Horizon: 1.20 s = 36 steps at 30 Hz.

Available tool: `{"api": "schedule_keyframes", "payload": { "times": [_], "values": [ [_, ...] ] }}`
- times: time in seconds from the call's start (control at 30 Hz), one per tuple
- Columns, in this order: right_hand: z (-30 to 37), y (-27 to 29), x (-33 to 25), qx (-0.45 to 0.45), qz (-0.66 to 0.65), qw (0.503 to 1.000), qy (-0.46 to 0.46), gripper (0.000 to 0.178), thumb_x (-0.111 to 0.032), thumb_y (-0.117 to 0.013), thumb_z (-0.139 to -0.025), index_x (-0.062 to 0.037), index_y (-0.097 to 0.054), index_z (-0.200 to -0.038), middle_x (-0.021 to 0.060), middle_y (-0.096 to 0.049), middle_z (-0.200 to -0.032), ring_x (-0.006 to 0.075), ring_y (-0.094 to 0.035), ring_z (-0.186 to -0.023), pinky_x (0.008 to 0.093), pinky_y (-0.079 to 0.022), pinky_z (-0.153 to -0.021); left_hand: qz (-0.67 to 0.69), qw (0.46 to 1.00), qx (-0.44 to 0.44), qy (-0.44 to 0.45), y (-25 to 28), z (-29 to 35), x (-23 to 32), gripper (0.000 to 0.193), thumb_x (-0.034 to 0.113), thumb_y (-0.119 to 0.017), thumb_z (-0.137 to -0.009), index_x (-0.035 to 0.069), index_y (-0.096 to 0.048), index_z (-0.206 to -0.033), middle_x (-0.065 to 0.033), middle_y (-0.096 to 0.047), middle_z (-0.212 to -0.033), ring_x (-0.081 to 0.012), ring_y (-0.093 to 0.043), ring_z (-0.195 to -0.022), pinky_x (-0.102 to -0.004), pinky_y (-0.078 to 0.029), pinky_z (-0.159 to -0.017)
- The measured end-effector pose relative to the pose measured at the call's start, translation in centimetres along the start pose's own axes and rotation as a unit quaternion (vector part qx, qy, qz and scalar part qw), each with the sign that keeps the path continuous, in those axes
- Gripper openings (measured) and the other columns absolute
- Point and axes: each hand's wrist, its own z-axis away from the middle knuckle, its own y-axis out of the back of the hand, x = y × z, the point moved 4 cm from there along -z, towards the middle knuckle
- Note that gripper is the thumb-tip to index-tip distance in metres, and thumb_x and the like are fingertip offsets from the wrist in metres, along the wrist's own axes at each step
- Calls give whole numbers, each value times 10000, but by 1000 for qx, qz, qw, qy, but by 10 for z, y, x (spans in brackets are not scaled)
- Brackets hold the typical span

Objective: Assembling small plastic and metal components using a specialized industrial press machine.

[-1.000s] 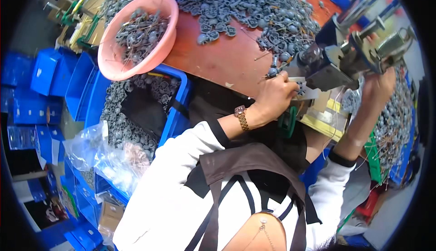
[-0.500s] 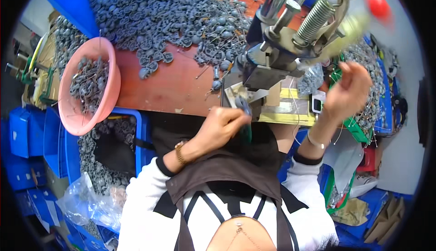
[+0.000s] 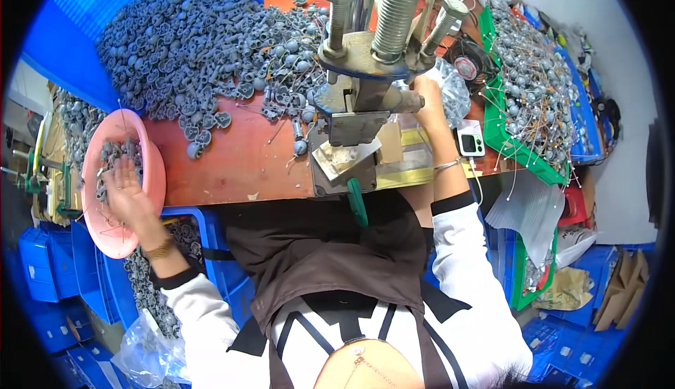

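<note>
My left hand (image 3: 130,195) reaches over the pink basin (image 3: 156,178), its fingers stretched out and slightly blurred. Small grey parts with thin wires (image 3: 112,157) lie in that basin. Behind the metal hand press (image 3: 358,118), my right hand (image 3: 430,104) is raised beside the press body; its fingers are mostly hidden, so what it touches does not show. Under the press head sits a pale block (image 3: 343,158) on the dark base. A green handle-like piece (image 3: 357,202) sticks out from the base toward me.
A large heap of grey plastic parts (image 3: 183,51) covers the back left of the red-brown table (image 3: 225,167). To the right stands a green tray (image 3: 517,143) with wired grey parts. A small white device with a screen (image 3: 470,139) and a black fan (image 3: 470,58) are near it.
My left hand has gone from the press base leftward to the pink basin. My right hand has moved from the right side to behind the press. The whole view has shifted.
</note>
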Motion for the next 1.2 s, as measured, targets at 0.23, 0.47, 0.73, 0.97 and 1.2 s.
{"api": "schedule_keyframes", "payload": {
  "times": [0.23,0.47,0.73,0.97,1.2],
  "values": [
    [-6,-43,22,16,-78,995,59,304,-299,-644,-728,-6,-634,-810,207,-630,-760,360,-611,-706,409,-492,-641,-565,636,-327,-412,-100,104,-78,365,240,-626,-854,40,-593,-1157,-113,-553,-1225,-296,-551,-1037,-402,-457,-861],
    [-13,62,-33,-17,-591,803,74,214,-91,-511,-880,14,-609,-1038,32,-647,-931,71,-583,-807,223,-451,-709,-659,596,-295,-351,-84,77,-129,395,252,-685,-798,49,-619,-1131,-168,-566,-1093,-329,-533,-987,-395,-452,-843],
    [-28,73,-10,-99,-474,875,-3,123,-101,-530,-870,-15,-583,-800,162,-638,-1056,189,-638,-838,316,-522,-687,-576,637,-397,-324,-109,112,-149,437,159,-753,-720,49,-582,-1107,-119,-613,-1004,-316,-551,-976,-373,-444,-837],
    [-44,94,-3,-80,-680,717,130,214,-242,-480,-955,-54,-573,-911,89,-640,-948,219,-608,-917,356,-477,-823,-386,817,-352,-242,-122,139,-137,255,72,-734,-751,27,-640,-984,-37,-617,-886,-100,-564,-745,-247,-446,-655],
    [-42,82,2,-59,-590,800,95,201,-151,-499,-949,3,-626,-973,100,-656,-956,190,-633,-856,313,-510,-805,-83,880,-364,293,-107,184,-163,271,-6,-664,-816,29,-590,-1075,1,-603,-870,-42,-514,-619,-177,-426,-563]
  ]
}}
